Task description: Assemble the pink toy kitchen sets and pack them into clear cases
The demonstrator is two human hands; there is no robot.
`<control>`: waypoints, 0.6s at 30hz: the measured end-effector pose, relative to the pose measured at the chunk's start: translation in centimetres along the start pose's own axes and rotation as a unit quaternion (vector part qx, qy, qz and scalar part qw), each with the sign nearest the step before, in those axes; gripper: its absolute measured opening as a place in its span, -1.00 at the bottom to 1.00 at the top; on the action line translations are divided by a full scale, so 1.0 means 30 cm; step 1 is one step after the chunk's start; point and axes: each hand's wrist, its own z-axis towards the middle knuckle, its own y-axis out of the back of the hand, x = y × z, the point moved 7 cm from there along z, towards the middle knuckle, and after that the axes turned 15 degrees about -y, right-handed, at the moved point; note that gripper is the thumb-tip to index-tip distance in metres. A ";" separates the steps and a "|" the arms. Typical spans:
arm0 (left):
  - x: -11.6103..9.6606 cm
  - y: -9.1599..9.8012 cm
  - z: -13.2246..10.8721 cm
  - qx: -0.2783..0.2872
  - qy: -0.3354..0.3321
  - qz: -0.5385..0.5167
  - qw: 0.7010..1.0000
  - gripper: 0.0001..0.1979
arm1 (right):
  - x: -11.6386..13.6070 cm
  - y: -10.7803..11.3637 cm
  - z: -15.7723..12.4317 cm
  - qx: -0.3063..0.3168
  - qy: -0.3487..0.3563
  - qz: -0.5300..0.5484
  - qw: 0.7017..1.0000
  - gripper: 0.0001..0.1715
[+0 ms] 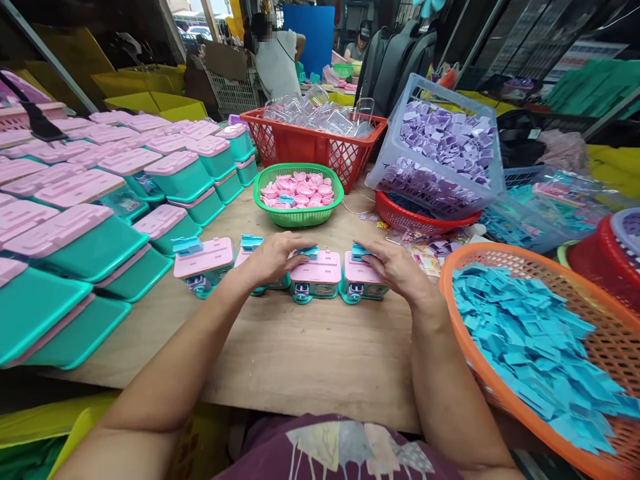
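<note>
Several small toy boxes with pink lids and teal bases stand in a row in front of me. My left hand has its thumb and fingers closed on a light-blue plastic piece at the back of the pink-lidded box in the row. On the rightmost box, my right hand grips another light-blue plastic piece at the lid's rear left. Similar blue pieces sit upright on the leftmost box and on the one beside it, which my left hand and forearm partly cover. Purple clasps show on the box fronts.
Stacked pink-and-teal boxes fill the left side. Behind the row are a green basket of pink parts and a red basket of clear parts. A tilted bin holds purple parts; an orange basket holds blue pieces. People are farther back.
</note>
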 end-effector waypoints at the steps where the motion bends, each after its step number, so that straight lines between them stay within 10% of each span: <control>1: -0.003 -0.005 -0.002 0.002 -0.008 0.010 1.000 -0.62 | -0.002 -0.005 -0.005 -0.001 -0.001 0.010 1.000 -0.55; 9: 0.000 -0.003 -0.013 0.013 -0.026 0.033 0.999 -0.60 | 0.000 -0.027 -0.032 -0.010 -0.016 0.055 0.998 -0.48; 18: 0.000 -0.082 0.106 -0.011 0.044 0.129 0.991 -0.47 | 0.071 -0.076 0.033 -0.140 -0.212 -0.072 0.965 -0.61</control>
